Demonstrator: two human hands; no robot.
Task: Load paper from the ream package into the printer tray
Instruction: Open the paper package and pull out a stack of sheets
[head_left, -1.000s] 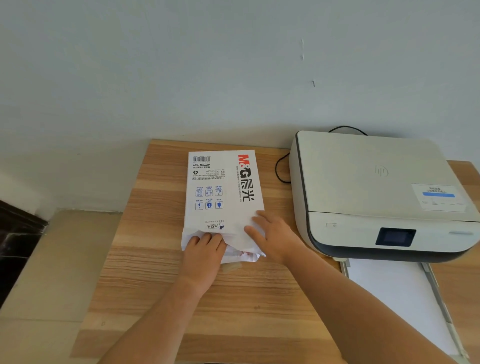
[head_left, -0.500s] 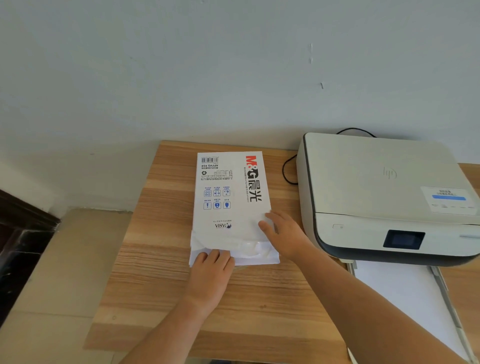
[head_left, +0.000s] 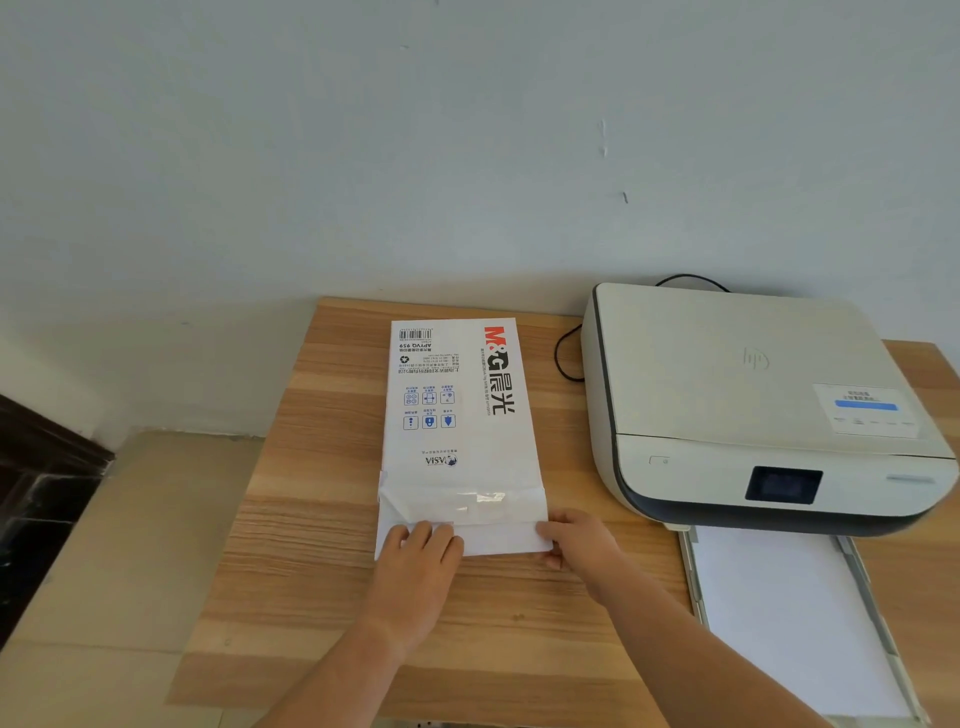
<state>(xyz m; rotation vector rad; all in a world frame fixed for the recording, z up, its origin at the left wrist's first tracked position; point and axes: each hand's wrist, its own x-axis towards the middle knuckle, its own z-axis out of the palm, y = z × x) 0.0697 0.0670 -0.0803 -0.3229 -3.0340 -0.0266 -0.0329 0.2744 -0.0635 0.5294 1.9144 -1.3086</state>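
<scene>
The white ream package (head_left: 457, 415) lies flat on the wooden table, its printed side up and its taped flap at the near end. A stack of white paper (head_left: 498, 538) sticks out a little from that near opening. My left hand (head_left: 415, 566) lies on the stack's near-left part with fingers curled over the edge. At the near-right corner, my right hand (head_left: 576, 545) pinches the stack. The white printer (head_left: 753, 395) stands to the right, and its tray (head_left: 693, 571) is pulled out toward me with white sheets lying in it.
A black cable (head_left: 563, 358) loops on the table between the package and the printer. The table (head_left: 311, 519) ends at the left above a beige floor. A pale wall rises directly behind the table.
My right hand has moved from the top of the package to its near-right corner. The flap now lies flat, and white sheets stick out of the near end. My view has tilted up.
</scene>
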